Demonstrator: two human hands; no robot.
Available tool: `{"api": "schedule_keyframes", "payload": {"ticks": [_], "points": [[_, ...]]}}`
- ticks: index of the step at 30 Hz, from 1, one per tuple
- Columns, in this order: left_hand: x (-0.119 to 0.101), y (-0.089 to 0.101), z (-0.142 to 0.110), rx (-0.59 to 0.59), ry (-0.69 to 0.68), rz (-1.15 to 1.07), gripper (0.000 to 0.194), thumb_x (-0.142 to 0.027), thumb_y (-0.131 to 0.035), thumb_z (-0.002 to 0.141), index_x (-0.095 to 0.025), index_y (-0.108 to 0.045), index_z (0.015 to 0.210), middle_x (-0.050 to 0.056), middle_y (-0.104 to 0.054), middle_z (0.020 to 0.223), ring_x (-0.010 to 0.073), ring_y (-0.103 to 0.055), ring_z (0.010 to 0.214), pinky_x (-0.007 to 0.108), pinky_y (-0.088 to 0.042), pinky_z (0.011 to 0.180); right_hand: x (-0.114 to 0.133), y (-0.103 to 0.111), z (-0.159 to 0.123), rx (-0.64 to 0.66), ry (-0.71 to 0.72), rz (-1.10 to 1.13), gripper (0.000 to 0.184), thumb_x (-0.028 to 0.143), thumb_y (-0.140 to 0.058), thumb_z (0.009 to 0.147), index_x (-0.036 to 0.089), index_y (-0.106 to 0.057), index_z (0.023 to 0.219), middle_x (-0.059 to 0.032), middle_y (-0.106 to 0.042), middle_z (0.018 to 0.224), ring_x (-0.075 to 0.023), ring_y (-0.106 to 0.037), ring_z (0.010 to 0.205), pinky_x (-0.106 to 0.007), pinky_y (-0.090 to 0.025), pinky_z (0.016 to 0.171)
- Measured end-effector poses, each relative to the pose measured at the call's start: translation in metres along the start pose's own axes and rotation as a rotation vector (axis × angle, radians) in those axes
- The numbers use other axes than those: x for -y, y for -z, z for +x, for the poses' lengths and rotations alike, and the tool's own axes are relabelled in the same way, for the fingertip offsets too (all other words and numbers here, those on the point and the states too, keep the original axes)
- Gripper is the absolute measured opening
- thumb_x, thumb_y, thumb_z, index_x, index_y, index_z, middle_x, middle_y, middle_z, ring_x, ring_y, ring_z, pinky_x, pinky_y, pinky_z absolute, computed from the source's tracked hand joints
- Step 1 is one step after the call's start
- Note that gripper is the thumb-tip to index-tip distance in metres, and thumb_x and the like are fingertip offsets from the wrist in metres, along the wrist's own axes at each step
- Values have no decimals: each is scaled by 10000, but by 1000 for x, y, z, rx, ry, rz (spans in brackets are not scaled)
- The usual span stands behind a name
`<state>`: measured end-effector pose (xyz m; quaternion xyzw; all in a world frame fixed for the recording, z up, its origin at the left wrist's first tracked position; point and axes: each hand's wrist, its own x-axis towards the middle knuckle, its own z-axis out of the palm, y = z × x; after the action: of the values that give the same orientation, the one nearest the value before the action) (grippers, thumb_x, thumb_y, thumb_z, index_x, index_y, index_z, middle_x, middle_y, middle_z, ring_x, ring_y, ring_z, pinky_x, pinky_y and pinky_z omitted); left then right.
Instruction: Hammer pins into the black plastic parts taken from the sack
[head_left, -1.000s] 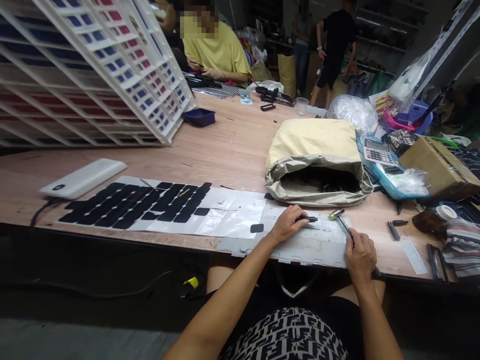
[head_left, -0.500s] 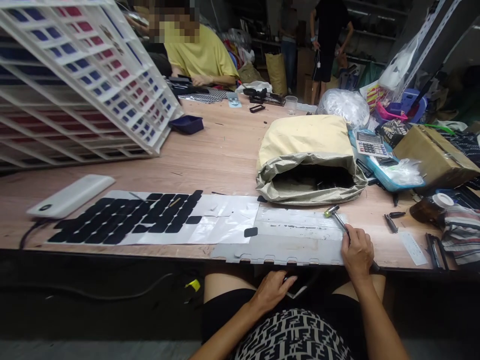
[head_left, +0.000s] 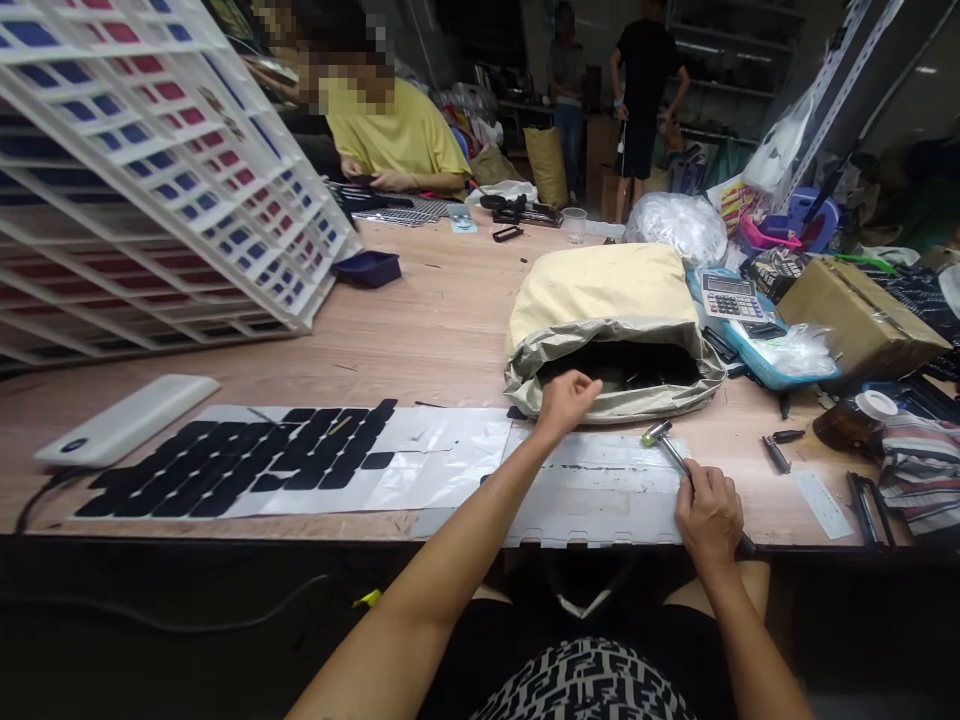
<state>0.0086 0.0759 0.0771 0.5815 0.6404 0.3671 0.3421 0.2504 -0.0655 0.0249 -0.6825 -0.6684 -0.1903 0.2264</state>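
Observation:
My right hand (head_left: pixel 709 515) grips the handle of a small hammer (head_left: pixel 666 445), whose head rests on a grey mat (head_left: pixel 600 490) at the table's near edge. My left hand (head_left: pixel 566 398) reaches out over the mat to the mouth of an open beige sack (head_left: pixel 611 300) with dark parts inside; its fingers are curled together and I cannot see anything in them. Left of the mat lies a white sheet (head_left: pixel 442 460) with several black pads (head_left: pixel 247 465) in rows.
A white power bank (head_left: pixel 127 420) lies at the left. Tilted white racks (head_left: pixel 150 150) with blue and red cells stand at the back left. A calculator (head_left: pixel 731 297), a blue tray, a cardboard box (head_left: pixel 855 315) and small tools crowd the right. A person in yellow (head_left: pixel 397 140) works across the table.
My left hand dropped from the mat to my lap, then rose and reached forward to the sack's opening. The right hand has stayed on the hammer.

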Motion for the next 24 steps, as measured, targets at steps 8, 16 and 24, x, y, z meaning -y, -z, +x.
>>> {"api": "schedule_keyframes", "payload": {"ticks": [8,16,24], "points": [[13,-36,86,-144,312,273,473,-484,-709,775,-113,-728,1068,238,-717,1117,387,-667,1087,401,-509,844,0,0,-1,44,-36,20,288,220,-504,930,226,-664,1170,-49,-635,934,-197,-500,837,-321,-353,734],[24,-26,69,-181,199,278,283,-368,-621,837,-167,-769,970,163,-762,1006,313,-687,1052,342,-503,860,0,-1,-2,28,-27,26,289,224,-484,940,216,-662,1167,-54,-634,925,-201,-503,838,-318,-345,739],[13,-30,75,-151,279,287,314,-376,-717,781,-143,-756,988,193,-742,1078,332,-692,1039,365,-514,821,-2,-4,-1,2,-9,22,278,223,-488,933,214,-658,1153,-51,-629,905,-199,-492,822,-326,-343,735]]}}
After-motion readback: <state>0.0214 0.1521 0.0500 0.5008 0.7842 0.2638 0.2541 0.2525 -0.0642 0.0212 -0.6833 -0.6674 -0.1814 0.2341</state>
